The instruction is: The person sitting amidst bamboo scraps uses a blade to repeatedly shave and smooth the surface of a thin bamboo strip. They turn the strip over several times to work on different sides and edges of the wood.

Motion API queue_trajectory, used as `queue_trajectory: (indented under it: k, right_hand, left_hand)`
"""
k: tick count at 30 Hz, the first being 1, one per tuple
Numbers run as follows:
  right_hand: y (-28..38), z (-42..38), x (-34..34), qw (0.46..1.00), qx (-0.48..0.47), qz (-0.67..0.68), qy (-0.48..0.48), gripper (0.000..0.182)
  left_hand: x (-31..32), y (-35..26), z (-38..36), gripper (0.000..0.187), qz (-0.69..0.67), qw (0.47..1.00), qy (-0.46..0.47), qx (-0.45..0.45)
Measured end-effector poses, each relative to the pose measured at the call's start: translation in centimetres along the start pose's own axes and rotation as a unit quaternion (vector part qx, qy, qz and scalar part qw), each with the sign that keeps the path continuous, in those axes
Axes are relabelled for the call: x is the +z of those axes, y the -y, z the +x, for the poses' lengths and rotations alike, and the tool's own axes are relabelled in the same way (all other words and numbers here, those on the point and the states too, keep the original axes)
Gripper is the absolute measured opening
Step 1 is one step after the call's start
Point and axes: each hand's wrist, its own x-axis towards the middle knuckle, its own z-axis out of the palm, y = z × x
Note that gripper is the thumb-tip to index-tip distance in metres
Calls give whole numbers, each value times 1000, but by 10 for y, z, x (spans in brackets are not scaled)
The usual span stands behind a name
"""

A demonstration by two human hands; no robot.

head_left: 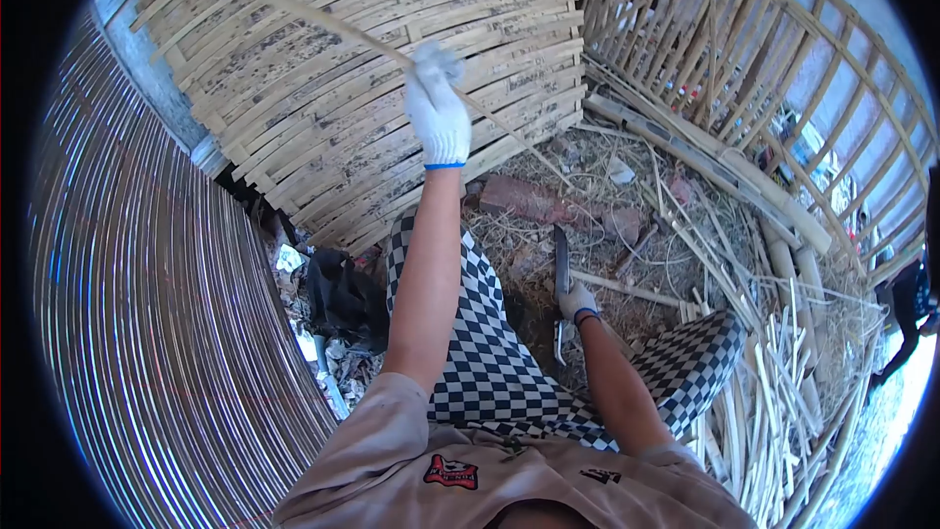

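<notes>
My left hand [437, 118], in a white knitted glove with a blue cuff edge, is raised in front of the woven bamboo panel. Its fingers close around a long thin bamboo strip [323, 20], which slants from upper left down toward the ground at right. Lower down, my right hand [576, 303], also gloved, grips a knife [561, 260]. The dark blade points away from me, and a shiny end shows below the hand. Beyond the blade lie reddish bricks [529, 200] among bamboo shavings.
The woven bamboo panel [294, 88] leans ahead. Bamboo poles [725, 162] and a slatted bamboo fence [764, 29] stand at right. Split bamboo strips [764, 402] are piled at lower right. Ribbed sheeting [157, 284] curves along the left, near a black bag [343, 299]. Part of a person [906, 309] shows far right.
</notes>
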Motion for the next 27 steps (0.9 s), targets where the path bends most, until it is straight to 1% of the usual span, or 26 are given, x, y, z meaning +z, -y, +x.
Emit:
queue_trajectory:
  k: [2, 5, 7, 9, 11, 12, 14, 15, 18, 21, 24, 27]
  right_hand:
    - [-4, 3, 6, 1000, 11, -7, -1, 61]
    - [-5, -5, 6, 999, 29, -11, 10, 55]
    - [9, -20, -6, 998, 46, -26, 31, 53]
    - [27, -44, -21, 996, 54, -60, 24, 57]
    - [30, -51, -22, 995, 59, -80, 17, 65]
    - [29, -49, -18, 995, 64, -71, 17, 64]
    - [28, -48, -12, 995, 74, -57, 20, 62]
    - [27, -45, -10, 995, 73, -56, 22, 54]
    - [19, -35, 4, 997, 69, -43, -4, 45]
    - [18, -30, 17, 994, 92, -41, -53, 35]
    - [12, -31, 12, 995, 83, -36, -31, 34]
    - [7, -32, 6, 997, 73, -13, -15, 34]
  left_hand:
    - [-2, -3, 5, 70, -122, 992, -23, 17]
    - [-11, -30, 15, 87, -156, 985, -67, 11]
    - [-28, -36, 26, 109, -107, 992, -55, 39]
    - [-30, -53, 33, 93, -150, 981, -118, 35]
    - [-32, -77, 38, 90, -176, 976, -122, 42]
    - [-35, -86, 40, 88, -189, 973, -126, 45]
    - [-45, -97, 43, 84, -162, 981, -90, 56]
    - [-42, -102, 43, 82, -148, 984, -74, 64]
    - [-25, -118, 32, 68, -86, 988, -106, 74]
    - [-16, -125, 29, 58, -115, 991, -9, 71]
    - [-7, -137, 34, 49, -113, 989, 59, 80]
    - [23, -158, 41, 45, -69, 989, 90, 97]
